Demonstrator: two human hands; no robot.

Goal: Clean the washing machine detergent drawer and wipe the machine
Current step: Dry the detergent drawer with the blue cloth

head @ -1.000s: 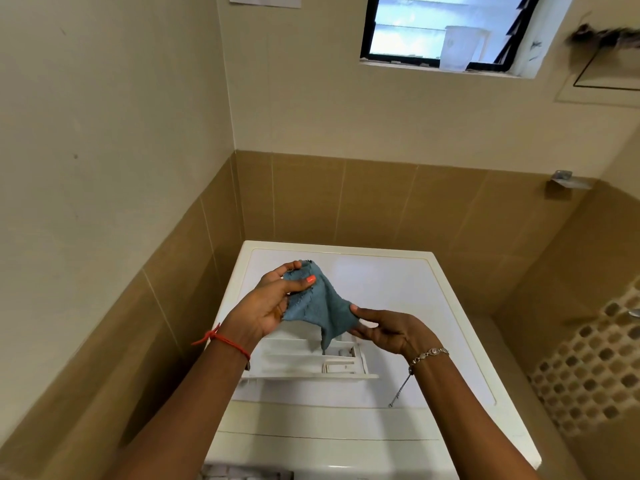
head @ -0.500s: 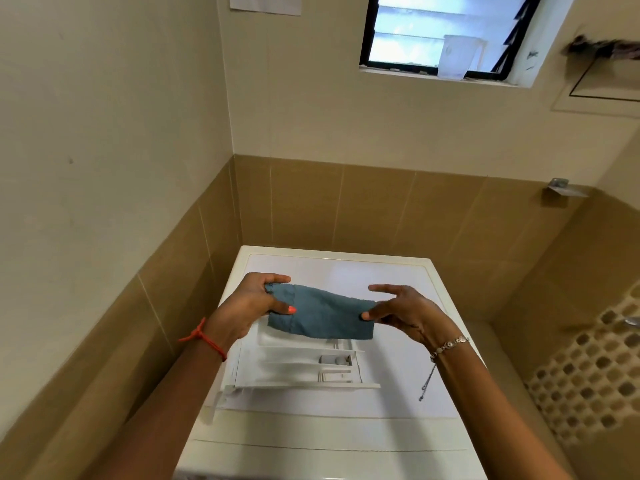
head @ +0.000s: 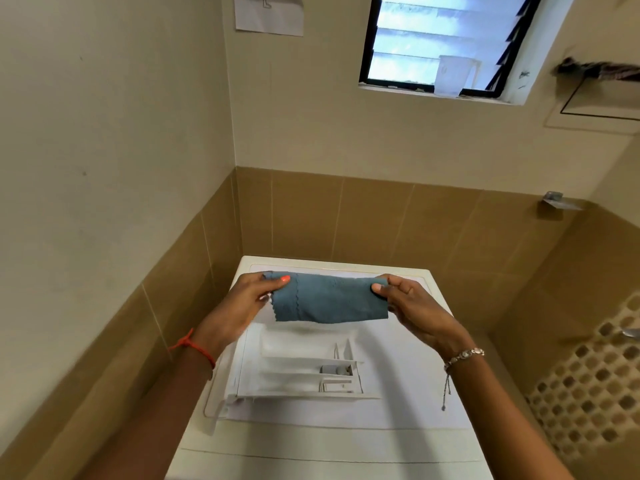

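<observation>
A blue-grey cloth is stretched flat between my two hands above the white washing machine. My left hand pinches its left edge with thumb on top. The cloth's right edge is pinched by my right hand. Below the cloth, the white detergent drawer lies removed on the machine's top, its compartments facing up, with a small grey insert at its right side.
The machine stands in a corner: a cream and tan tiled wall close on the left, tan tiles behind. A mosaic tiled wall is on the right. A louvred window sits high on the back wall.
The cloth went from bunched in my left hand to spread wide between both hands. My hands moved apart and slightly up, away from the drawer.
</observation>
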